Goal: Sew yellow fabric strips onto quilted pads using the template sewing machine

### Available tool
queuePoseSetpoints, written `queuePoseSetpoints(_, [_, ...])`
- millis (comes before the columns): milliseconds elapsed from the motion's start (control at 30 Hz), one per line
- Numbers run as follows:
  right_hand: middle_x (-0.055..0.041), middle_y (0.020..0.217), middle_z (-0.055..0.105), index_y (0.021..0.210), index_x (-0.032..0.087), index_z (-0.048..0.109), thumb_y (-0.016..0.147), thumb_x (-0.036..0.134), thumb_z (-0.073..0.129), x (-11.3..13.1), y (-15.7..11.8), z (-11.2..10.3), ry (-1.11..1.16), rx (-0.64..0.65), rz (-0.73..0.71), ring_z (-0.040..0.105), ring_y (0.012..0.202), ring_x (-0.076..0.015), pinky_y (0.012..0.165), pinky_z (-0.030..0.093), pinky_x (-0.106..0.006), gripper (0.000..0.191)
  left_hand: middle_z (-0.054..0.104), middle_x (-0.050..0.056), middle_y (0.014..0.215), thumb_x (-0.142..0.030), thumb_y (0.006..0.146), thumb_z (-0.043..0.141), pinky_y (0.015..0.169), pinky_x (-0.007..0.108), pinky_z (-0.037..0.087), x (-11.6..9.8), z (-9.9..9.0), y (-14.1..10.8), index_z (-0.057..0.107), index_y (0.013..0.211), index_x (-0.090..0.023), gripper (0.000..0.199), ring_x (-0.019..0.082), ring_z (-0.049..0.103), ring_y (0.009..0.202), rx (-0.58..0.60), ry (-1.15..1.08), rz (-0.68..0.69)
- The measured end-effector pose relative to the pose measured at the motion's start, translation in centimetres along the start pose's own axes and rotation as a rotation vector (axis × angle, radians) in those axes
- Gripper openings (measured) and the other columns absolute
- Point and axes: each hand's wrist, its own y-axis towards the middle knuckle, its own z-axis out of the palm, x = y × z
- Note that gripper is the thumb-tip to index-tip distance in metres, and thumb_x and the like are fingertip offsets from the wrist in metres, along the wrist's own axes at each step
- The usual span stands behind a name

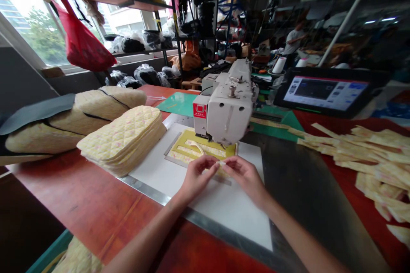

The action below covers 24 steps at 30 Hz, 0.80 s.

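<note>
My left hand point(201, 175) and my right hand point(242, 173) meet in front of the sewing machine point(229, 102), both closed in a pinch. Between the fingertips is the end of a pale yellow fabric strip point(196, 144), which seems to curve back over the yellow template point(182, 140). The template has long slots with patterned fabric showing through, and it lies on a white sheet point(153, 170) under the machine head. My hands hide the template's near right part.
A stack of quilted yellow pieces point(124, 136) stands left of the sheet, beside a tied bundle point(105, 102). Loose fabric strips point(368, 158) are heaped at the right, below a screen point(326, 89). Behind are crowded shelves and a person point(294, 40).
</note>
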Motion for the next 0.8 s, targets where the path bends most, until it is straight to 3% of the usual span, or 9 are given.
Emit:
queuePoseSetpoints(133, [-0.0023, 0.094, 0.074, 0.095, 0.022, 0.073, 0.083, 0.043, 0.082, 0.0, 0.0, 0.6, 0.069, -0.014, 0.037, 0.067, 0.088, -0.0160, 0.083, 0.052, -0.026, 0.025, 0.070, 0.004, 0.083, -0.041, 0.087, 0.077, 0.064, 0.021, 0.046, 0.1, -0.2, 0.3, 0.072, 0.094, -0.014, 0.029, 0.011, 0.059, 0.069, -0.003, -0.068, -0.083])
queuePoseSetpoints(267, [-0.0023, 0.095, 0.075, 0.094, 0.022, 0.074, 0.077, 0.038, 0.086, -0.2, -0.1, 0.8, 0.148, -0.018, 0.087, 0.068, 0.091, -0.0170, 0.086, 0.052, -0.027, 0.027, 0.070, 0.004, 0.085, -0.037, 0.085, 0.078, 0.068, 0.021, 0.048, 0.2, -0.3, 0.3, 0.071, 0.093, -0.014, 0.025, 0.011, 0.061, 0.073, -0.006, -0.086, -0.082])
queuePoseSetpoints(500, [-0.0017, 0.087, 0.075, 0.084, 0.022, 0.074, 0.076, 0.035, 0.085, -0.4, 0.0, 1.0, 0.166, -0.061, 0.045, 0.069, 0.085, -0.0169, 0.082, 0.053, -0.027, 0.019, 0.069, 0.004, 0.085, -0.017, 0.090, 0.065, 0.078, 0.026, 0.051, -0.1, -0.4, -0.1, 0.067, 0.089, -0.016, 0.002, 0.015, 0.064, 0.080, 0.040, 0.199, 0.203])
queuePoseSetpoints(600, [-0.0025, 0.086, 0.075, 0.083, 0.022, 0.075, 0.076, 0.034, 0.085, -0.5, 0.0, 1.0, 0.145, -0.074, -0.019, 0.070, 0.084, -0.0182, 0.082, 0.055, -0.029, 0.017, 0.069, 0.004, 0.087, -0.013, 0.091, 0.062, 0.081, 0.028, 0.052, -0.3, -0.5, -0.2, 0.066, 0.087, -0.017, 0.006, 0.016, 0.065, 0.084, 0.034, 0.257, 0.276])
queuePoseSetpoints(800, [-0.0037, 0.086, 0.074, 0.078, 0.024, 0.076, 0.080, 0.036, 0.084, -1.0, 0.0, 1.1, 0.069, -0.112, -0.213, 0.071, 0.087, -0.0199, 0.086, 0.057, -0.032, 0.015, 0.071, 0.006, 0.089, -0.025, 0.094, 0.066, 0.080, 0.028, 0.054, -0.7, -0.5, -0.2, 0.069, 0.089, -0.017, 0.010, 0.017, 0.067, 0.084, 0.071, 0.138, 0.138])
